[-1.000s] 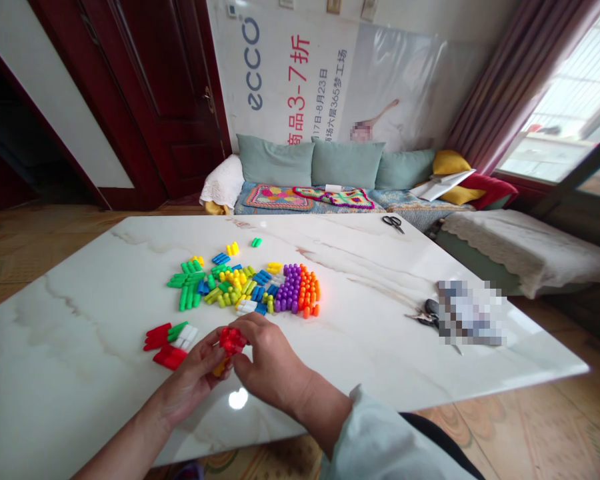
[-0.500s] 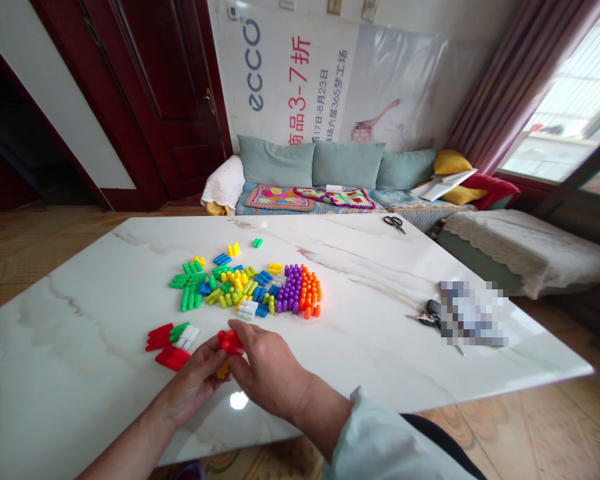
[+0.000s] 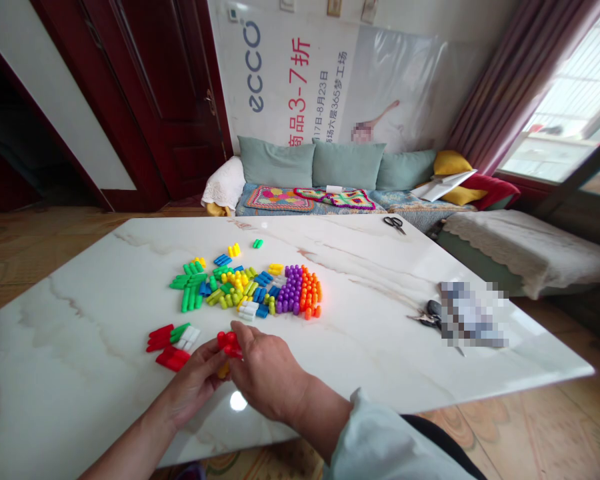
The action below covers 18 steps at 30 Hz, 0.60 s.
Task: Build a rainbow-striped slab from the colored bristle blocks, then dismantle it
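Between my two hands, above the near part of the table, are red plastic pieces [image 3: 229, 343] with a yellow piece [image 3: 223, 371] below them. My left hand [image 3: 203, 377] grips them from the left, fingers closed. From the right, my right hand [image 3: 265, 367] pinches the red pieces, its fingers partly hiding them. Loose red pieces [image 3: 173, 358], a green piece [image 3: 179, 331] and a white piece [image 3: 189, 338] lie just left of my hands. Farther back sits a pile with green [image 3: 192, 297], yellow [image 3: 236, 279], blue, purple [image 3: 289, 290] and orange pieces [image 3: 311, 291].
The white marbled table [image 3: 360, 347] carries black scissors [image 3: 394, 224] at its back right edge. Another dark-handled tool [image 3: 433, 313] lies at the right beside a blurred item [image 3: 470, 313]. A sofa with cushions [image 3: 277, 162] stands behind the table.
My right hand has shifted very slightly around the red pieces. Both hands still hold them in nearly the same place.
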Motion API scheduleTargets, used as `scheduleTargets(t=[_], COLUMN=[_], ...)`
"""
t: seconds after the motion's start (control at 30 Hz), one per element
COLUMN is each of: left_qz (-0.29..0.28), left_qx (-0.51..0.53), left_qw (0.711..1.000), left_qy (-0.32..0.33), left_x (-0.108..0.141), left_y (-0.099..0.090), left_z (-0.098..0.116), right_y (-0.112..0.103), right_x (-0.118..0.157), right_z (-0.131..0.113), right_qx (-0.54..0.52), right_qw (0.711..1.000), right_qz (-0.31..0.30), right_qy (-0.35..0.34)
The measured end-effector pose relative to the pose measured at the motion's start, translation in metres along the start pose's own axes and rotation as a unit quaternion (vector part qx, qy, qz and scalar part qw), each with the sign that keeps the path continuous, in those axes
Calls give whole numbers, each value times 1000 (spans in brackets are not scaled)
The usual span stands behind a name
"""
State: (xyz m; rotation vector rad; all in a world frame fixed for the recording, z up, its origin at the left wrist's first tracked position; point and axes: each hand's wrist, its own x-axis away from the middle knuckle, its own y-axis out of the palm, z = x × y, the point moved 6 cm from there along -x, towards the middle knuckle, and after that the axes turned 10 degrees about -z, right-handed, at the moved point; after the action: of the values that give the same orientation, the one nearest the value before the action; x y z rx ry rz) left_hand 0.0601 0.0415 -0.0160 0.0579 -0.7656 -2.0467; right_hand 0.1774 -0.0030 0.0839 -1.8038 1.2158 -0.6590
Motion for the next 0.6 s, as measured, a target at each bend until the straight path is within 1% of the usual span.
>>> scheduleTargets(t=[0.13, 0.27, 0.43, 0.6], left_qz=[10, 13, 17, 37], left_qx=[9, 9, 14, 37], left_qw=[1000, 1000, 999, 998], left_qy=[8, 11, 28, 26], left_x=[0, 0, 0, 0], left_y=[-3, -3, -3, -5], left_z=[0, 1, 6, 8], right_y=[3, 2, -5, -10], right_x=[-1, -1, 2, 4], right_z=[-1, -1, -1, -1], right_qx=[36, 60, 61, 62], right_qw=[999, 998, 997, 997], right_qz=[4, 24, 52, 52], right_qy=[0, 2, 1, -5])
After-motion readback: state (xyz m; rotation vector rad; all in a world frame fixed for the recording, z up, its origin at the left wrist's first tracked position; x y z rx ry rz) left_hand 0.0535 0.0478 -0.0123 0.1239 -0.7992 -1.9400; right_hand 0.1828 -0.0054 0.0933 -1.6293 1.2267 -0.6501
